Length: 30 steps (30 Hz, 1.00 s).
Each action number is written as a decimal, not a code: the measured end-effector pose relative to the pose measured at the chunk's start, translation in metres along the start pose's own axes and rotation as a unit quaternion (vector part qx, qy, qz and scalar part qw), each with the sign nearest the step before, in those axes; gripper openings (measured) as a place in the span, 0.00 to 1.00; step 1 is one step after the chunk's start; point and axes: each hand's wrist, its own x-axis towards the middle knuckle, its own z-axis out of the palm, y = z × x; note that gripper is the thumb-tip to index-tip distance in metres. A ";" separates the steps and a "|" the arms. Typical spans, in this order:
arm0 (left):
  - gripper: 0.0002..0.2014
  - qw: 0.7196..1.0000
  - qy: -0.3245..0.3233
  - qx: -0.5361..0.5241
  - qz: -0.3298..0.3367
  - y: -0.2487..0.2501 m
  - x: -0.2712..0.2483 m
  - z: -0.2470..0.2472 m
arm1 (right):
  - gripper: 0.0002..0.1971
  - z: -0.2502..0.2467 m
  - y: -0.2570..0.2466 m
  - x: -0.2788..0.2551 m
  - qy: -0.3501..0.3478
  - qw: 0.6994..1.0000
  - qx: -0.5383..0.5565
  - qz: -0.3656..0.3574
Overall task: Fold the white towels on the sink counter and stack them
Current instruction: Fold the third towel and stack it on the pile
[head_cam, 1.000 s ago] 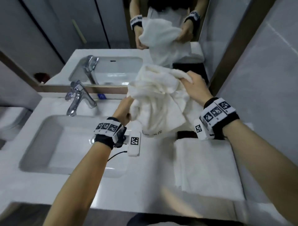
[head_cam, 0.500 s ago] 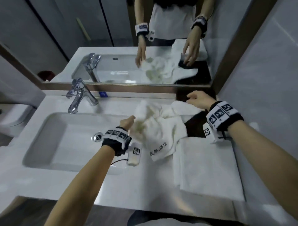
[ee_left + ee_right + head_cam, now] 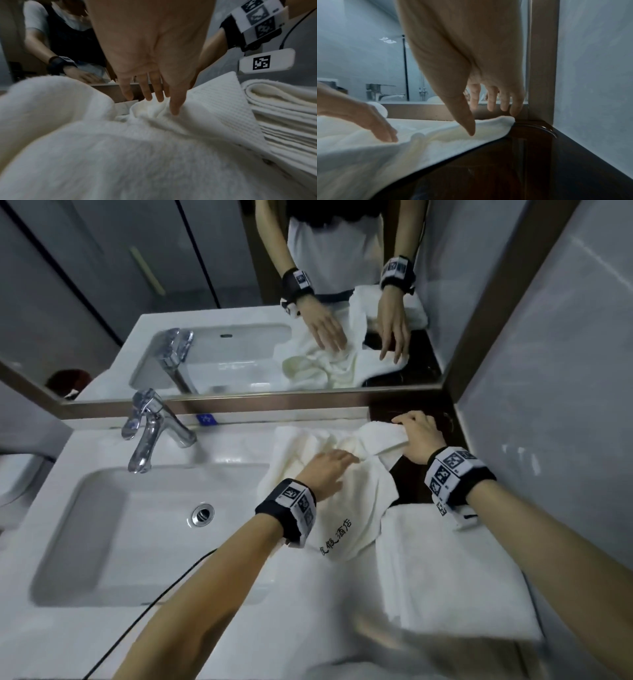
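A crumpled white towel (image 3: 356,494) with black lettering lies on the counter to the right of the basin. My left hand (image 3: 337,465) rests flat on its middle, and the fingers (image 3: 174,106) are straight against the cloth (image 3: 120,148). My right hand (image 3: 407,426) lies on the towel's far right corner by the mirror. Its thumb (image 3: 470,128) touches the cloth (image 3: 419,142) and its fingers are extended. A stack of folded white towels (image 3: 452,570) sits at the near right; its layered edges (image 3: 283,115) show in the left wrist view.
The white sink basin (image 3: 137,525) and chrome faucet (image 3: 150,433) are to the left. The mirror (image 3: 239,354) runs along the back and a grey wall (image 3: 548,405) closes the right. A dark glossy surface (image 3: 530,162) lies under the towel's right corner. A black cable (image 3: 154,604) crosses the counter's front.
The towel was held bunched in the air by both hands, then came down onto the counter. Both hands have let go of it and now lie flat on the cloth.
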 end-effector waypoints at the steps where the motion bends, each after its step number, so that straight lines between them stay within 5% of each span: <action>1: 0.27 0.999 -0.035 0.008 0.010 0.001 0.007 0.001 | 0.32 -0.001 0.001 0.001 -0.004 1.000 0.001 0.014; 7: 0.31 0.987 -0.148 0.057 -0.023 0.003 0.031 0.013 | 0.32 -0.001 0.013 0.009 -0.018 0.997 0.019 0.078; 13: 0.19 0.986 -0.156 0.044 -0.025 -0.002 0.036 0.010 | 0.12 0.004 0.021 0.012 0.050 0.985 0.156 0.060; 16: 0.14 0.997 -0.074 -0.037 0.004 -0.006 0.025 -0.001 | 0.10 0.001 0.016 0.009 0.078 0.970 0.229 0.019; 21: 0.11 0.966 0.202 -0.160 0.011 -0.006 0.010 -0.044 | 0.04 -0.012 -0.014 0.001 0.077 0.930 0.356 -0.051; 30: 0.10 0.922 0.252 -0.294 -0.011 0.015 -0.010 -0.078 | 0.08 -0.040 -0.066 -0.011 0.061 0.920 0.366 -0.125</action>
